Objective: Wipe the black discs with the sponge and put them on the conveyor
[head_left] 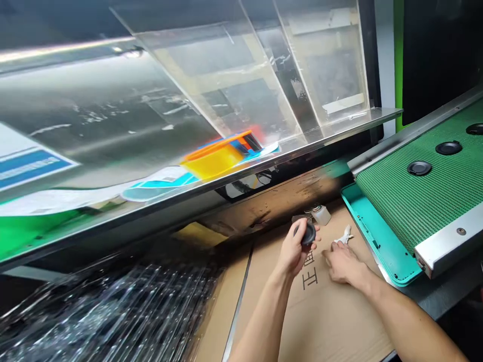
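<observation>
In my left hand [295, 249] is a small round black plastic part [308, 234], gripped between thumb and fingers above the cardboard. To its right, my right hand [342, 262] rests low over the cardboard [294, 311], its fingertips closed on the lower end of a crumpled white cloth [346, 235]. Just behind my left hand stands a small whitish bottle [321, 214] with a metal-looking top. Dark printed characters show on the cardboard between my two forearms.
A green conveyor belt [453, 201] carries several black round parts [419, 168] at right. Beneath its end sits a teal tray [381, 246]. Clear plastic trays [124, 311] are stacked at lower left. Overhead, a metal-edged shelf [332, 133] holds a yellow-orange bin [215, 158].
</observation>
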Demonstrator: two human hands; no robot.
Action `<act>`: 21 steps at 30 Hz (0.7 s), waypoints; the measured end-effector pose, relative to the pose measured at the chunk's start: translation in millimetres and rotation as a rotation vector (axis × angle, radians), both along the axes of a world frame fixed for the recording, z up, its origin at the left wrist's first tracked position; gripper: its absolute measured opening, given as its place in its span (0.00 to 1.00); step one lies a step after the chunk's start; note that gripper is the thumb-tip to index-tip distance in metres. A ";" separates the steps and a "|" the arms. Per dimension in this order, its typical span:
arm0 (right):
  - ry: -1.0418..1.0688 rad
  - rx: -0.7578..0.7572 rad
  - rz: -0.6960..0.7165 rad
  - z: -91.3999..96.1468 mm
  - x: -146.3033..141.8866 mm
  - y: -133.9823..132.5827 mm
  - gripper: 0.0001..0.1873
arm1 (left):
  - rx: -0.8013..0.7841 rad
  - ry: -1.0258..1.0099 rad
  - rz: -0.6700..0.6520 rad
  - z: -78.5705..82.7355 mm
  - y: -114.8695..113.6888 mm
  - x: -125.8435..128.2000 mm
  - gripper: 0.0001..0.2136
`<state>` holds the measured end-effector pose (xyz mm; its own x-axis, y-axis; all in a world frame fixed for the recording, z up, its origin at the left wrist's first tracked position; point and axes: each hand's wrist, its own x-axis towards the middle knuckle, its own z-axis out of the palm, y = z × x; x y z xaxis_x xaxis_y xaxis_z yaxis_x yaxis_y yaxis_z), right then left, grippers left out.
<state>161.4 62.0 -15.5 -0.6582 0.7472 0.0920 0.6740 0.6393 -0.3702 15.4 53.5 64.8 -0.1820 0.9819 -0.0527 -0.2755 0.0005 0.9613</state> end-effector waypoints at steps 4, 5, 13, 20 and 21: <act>0.254 0.041 -0.098 -11.5 -5.3 5.5 0.13 | -0.189 -0.295 0.059 -66.1 -27.6 -43.6 0.22; 0.345 0.038 -0.125 -14.9 -7.9 7.1 0.12 | -0.192 -0.351 0.068 -78.1 -31.2 -47.3 0.21; 0.787 -0.099 -0.211 -19.4 -26.9 0.4 0.16 | -0.102 -0.631 -0.039 -104.4 -33.5 -26.2 0.13; 0.557 0.163 -0.074 -34.5 -47.6 -26.2 0.19 | -0.092 -0.729 -0.081 -104.8 -28.0 -22.2 0.19; 0.528 0.179 -0.029 -34.8 -50.5 -25.9 0.20 | -0.101 -0.742 -0.071 -105.3 -27.8 -23.7 0.19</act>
